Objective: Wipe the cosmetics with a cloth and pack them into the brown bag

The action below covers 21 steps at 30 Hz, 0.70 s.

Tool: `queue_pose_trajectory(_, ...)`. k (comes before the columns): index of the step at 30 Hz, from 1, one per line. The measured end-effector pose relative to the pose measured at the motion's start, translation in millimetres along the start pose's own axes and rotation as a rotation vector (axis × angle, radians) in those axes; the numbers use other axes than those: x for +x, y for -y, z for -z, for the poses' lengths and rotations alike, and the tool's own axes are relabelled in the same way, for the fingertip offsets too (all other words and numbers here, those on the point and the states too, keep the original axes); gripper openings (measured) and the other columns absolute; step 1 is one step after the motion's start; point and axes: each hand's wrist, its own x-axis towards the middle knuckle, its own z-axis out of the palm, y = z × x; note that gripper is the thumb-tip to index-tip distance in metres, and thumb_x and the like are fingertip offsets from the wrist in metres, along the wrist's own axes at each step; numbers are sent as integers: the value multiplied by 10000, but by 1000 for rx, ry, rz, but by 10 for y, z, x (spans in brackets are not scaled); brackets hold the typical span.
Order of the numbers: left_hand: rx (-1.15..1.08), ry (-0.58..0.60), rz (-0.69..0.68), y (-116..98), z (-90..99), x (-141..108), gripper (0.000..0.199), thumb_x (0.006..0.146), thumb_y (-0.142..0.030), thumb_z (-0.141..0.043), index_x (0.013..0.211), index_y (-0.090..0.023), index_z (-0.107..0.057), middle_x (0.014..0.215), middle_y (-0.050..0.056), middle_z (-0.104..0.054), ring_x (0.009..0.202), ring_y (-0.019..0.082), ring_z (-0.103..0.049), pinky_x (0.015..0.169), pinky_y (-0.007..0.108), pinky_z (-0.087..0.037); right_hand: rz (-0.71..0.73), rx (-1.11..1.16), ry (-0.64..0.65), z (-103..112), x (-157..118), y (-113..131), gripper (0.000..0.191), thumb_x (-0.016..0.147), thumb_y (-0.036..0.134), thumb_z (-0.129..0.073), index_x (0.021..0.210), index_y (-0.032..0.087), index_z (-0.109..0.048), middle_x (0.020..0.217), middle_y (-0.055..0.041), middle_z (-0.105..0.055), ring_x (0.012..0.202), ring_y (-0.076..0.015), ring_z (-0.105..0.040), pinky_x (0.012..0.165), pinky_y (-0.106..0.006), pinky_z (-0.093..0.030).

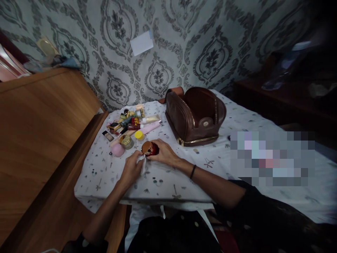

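My right hand (pixel 165 154) is wrapped round a small dark red jar (pixel 154 149) with a copper-coloured lid (pixel 146 148), tilted so the lid faces left. A white wipe or tissue (pixel 143 166) is pinched in my left hand (pixel 132 166), close against the jar's near side. Just beyond my hands stand a yellow-capped pot (pixel 139 135), a round olive-toned jar (pixel 127 142) and a pink egg-shaped item (pixel 117 150). Behind these lies a heap of cosmetics, among them a pink tube (pixel 151 127) and a cream tube (pixel 151 119).
A brown leather toiletry bag (pixel 181 123) stands unzipped at the back of the cloth-covered table (pixel 168 182). Wooden furniture (pixel 44 130) borders the left side, patterned wallpaper (pixel 158 73) the back. A clear bottle (pixel 283 68) is at right, above a blurred-out patch.
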Motion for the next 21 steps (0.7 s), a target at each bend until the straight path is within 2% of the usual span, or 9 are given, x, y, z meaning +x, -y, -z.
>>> queue_pose_trajectory(3, 53, 14, -31, -78, 5, -43, 202, 841, -130, -484, 990, -222, -586, 919, 34, -699, 860, 212, -654, 796, 324, -504, 6, -15, 12, 4, -13, 7, 582, 640, 301, -823, 1170, 178, -616, 993, -48, -576, 917, -212, -579, 814, -326, -461)
queue_pose_trajectory(7, 165, 23, -92, -175, 6, -62, 324, 805, -78, -477, 1056, -236, -607, 1019, 55, -676, 978, 229, -627, 851, 342, -498, 39, -19, 26, 3, -38, 21, 497, 663, 260, -789, 1131, 203, -633, 971, -30, -540, 888, -196, -570, 805, -315, -471)
queue_pose_trajectory(11, 413, -1, -203, -333, 39, -20, 276, 859, -97, -485, 1055, -231, -627, 977, 67, -630, 966, 236, -598, 801, 328, -499, 123, -58, 43, -15, -66, 17, 543, 717, 241, -739, 1231, 205, -567, 1034, -48, -519, 921, -206, -571, 828, -333, -489)
queue_pose_trajectory(13, 432, -11, -208, -398, 62, 48, 267, 865, -113, -506, 1072, -228, -630, 999, 76, -607, 985, 246, -583, 806, 337, -494, 185, -65, 73, -27, -79, 13, 596, 727, 202, -724, 1286, 203, -516, 1081, -61, -508, 962, -216, -567, 861, -347, -495)
queue_pose_trajectory(15, 326, -13, -147, -406, 87, 167, 260, 860, -132, -521, 1076, -222, -633, 1007, 78, -594, 998, 256, -572, 846, 358, -485, 225, -69, 101, -37, -86, 11, 586, 725, 179, -726, 1269, 190, -508, 1106, -71, -496, 981, -224, -560, 877, -361, -502)
queue_pose_trajectory(18, 0, -23, 14, -276, 116, 425, 189, 824, -175, -557, 986, -207, -649, 978, 63, -613, 979, 253, -574, 899, 373, -462, 258, -54, 114, -48, -83, 4, 502, 729, 201, -751, 1178, 179, -527, 1113, -79, -497, 994, -232, -553, 882, -374, -509)
queue_pose_trajectory(21, -175, -11, 91, -44, 112, 656, 119, 796, -196, -548, 867, -186, -643, 877, 33, -653, 862, 216, -605, 820, 330, -485, 285, 5, 96, -52, -63, -15, 505, 720, 209, -772, 1163, 181, -530, 1122, -78, -514, 1015, -229, -557, 894, -368, -507)
